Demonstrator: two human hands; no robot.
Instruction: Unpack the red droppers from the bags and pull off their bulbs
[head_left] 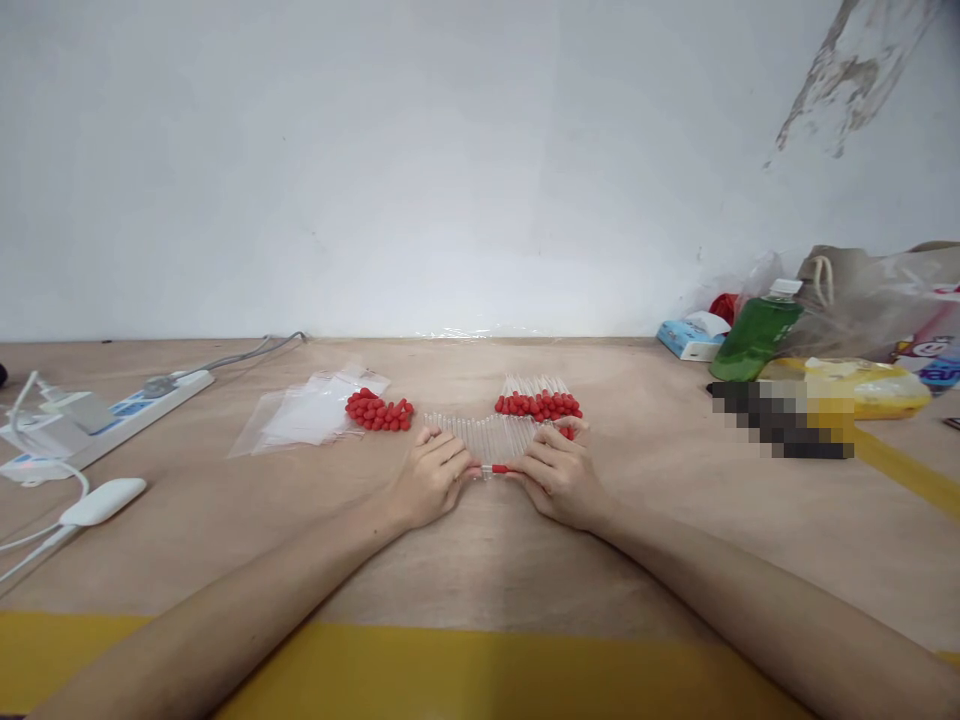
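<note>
Both hands meet over the table in the head view. My left hand point(439, 475) is closed, its fingertips pinching a thin clear glass tube point(486, 468). My right hand point(559, 475) pinches a red rubber bulb point(499, 469) that sits at the right end of that tube. Just behind the hands lies a row of clear glass tubes point(480, 438). Farther back on the right, a group of droppers point(538, 404) shows red bulbs on pale stems. A heap of loose red bulbs point(379, 412) lies beyond my left hand. Fingers partly cover the held tube's ends.
Clear plastic bags point(311, 410) lie left of the heap. A power strip point(112, 425) with cables and a white device point(105, 500) are at far left. On the right stand a green bottle point(757, 330), a tissue pack point(690, 338) and a yellow packet point(870, 385).
</note>
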